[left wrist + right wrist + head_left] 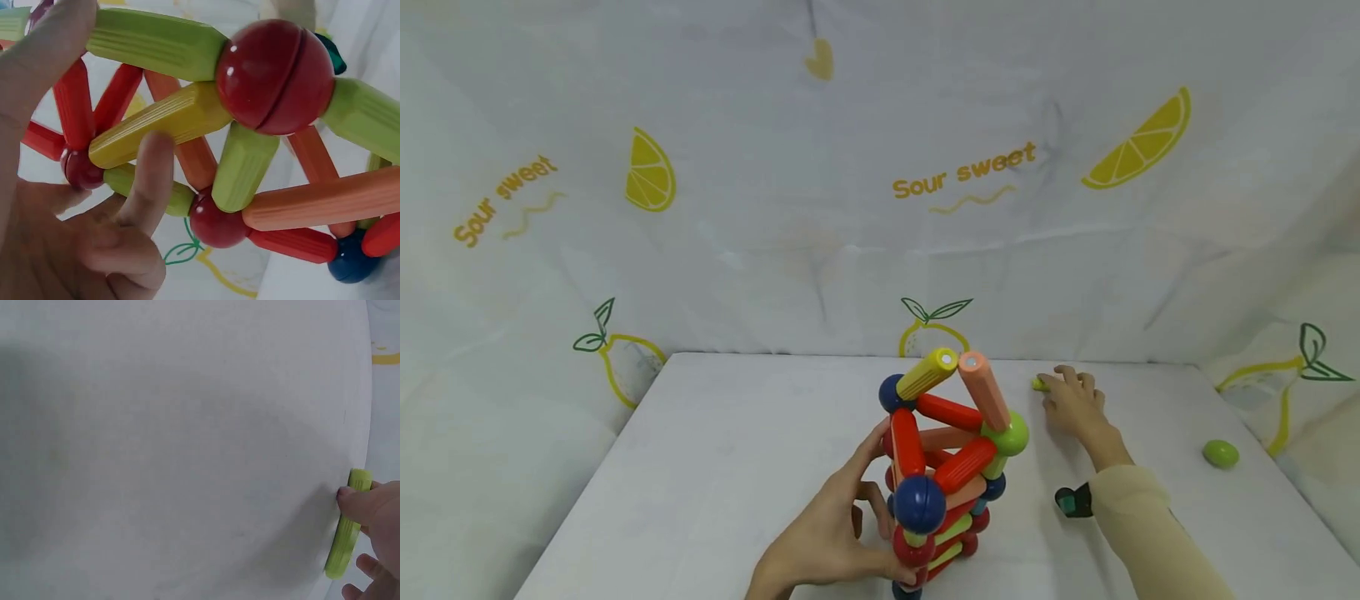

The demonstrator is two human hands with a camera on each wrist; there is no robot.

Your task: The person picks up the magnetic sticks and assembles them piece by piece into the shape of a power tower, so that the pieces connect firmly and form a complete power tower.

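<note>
A tall tower of magnetic rods and balls (967,463) stands at the table's front middle. My left hand (831,533) holds it from the left, thumb near the bottom and fingers at the side. In the left wrist view, red, green, yellow and orange rods join at dark red balls (275,76). At the tower's top, a yellow rod (927,374) and a salmon rod (985,392) slant upward, their free ends close together. Farther back on the right, my right hand (1077,408) pinches a light green rod (344,547) between thumb and fingers, close over the table.
A green ball (1221,453) lies on the white table (737,433) toward its right edge. Behind the table hangs a white cloth (737,275) printed with lemons. A dark wrist camera (1075,502) sits at the right sleeve.
</note>
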